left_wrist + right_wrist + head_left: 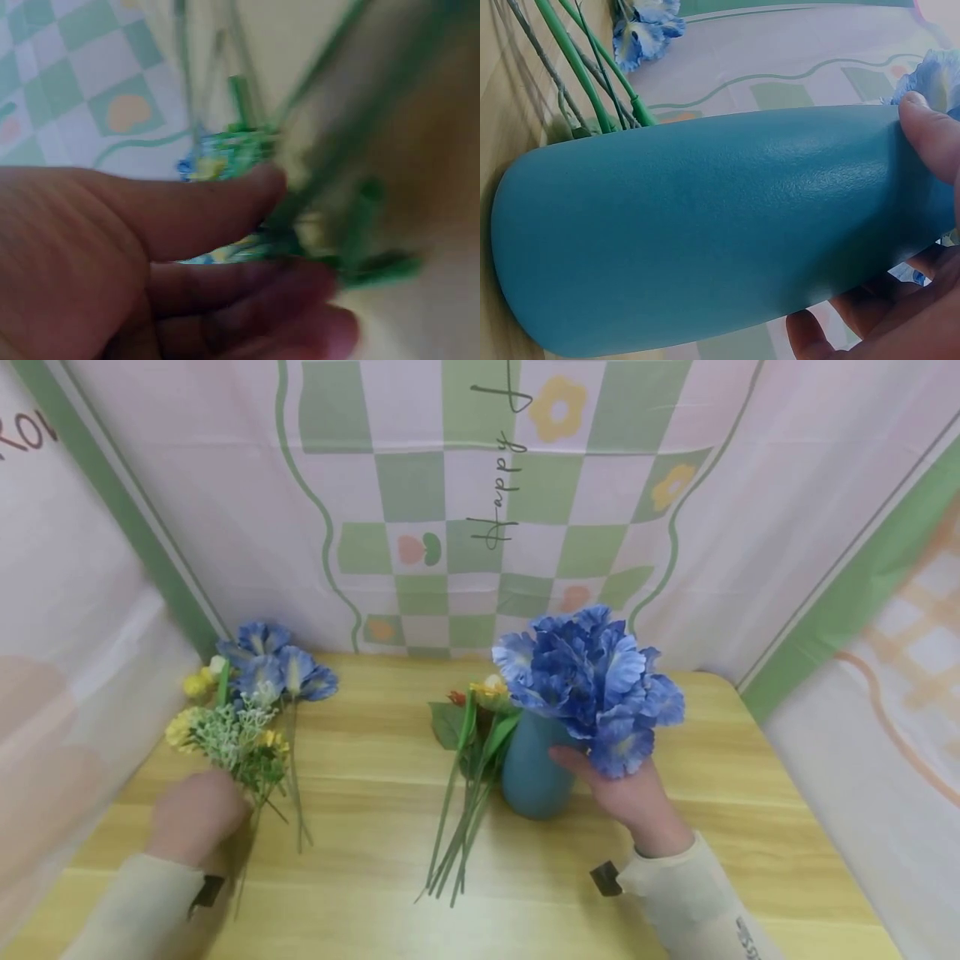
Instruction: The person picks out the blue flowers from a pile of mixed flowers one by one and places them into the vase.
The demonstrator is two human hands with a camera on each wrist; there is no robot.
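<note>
My left hand (197,817) is at the left of the table, its thumb and fingers closed about the green stems of a bunch of yellow and whitish flowers (243,727). In the left wrist view the stems are blurred, passing between thumb and fingers. My right hand (633,797) grips the upper part of a blue vase (536,777), which stands upright on the table. Large blue flowers (588,672) fill the vase's mouth and hide its rim. The right wrist view shows the thumb and fingers around the vase's narrow end.
Several blue flowers (262,660) lie at the back left, beyond the bunch. Another group of stems (457,827) with red and yellow blooms lies just left of the vase. A checked cloth (472,485) hangs behind the wooden table (360,868).
</note>
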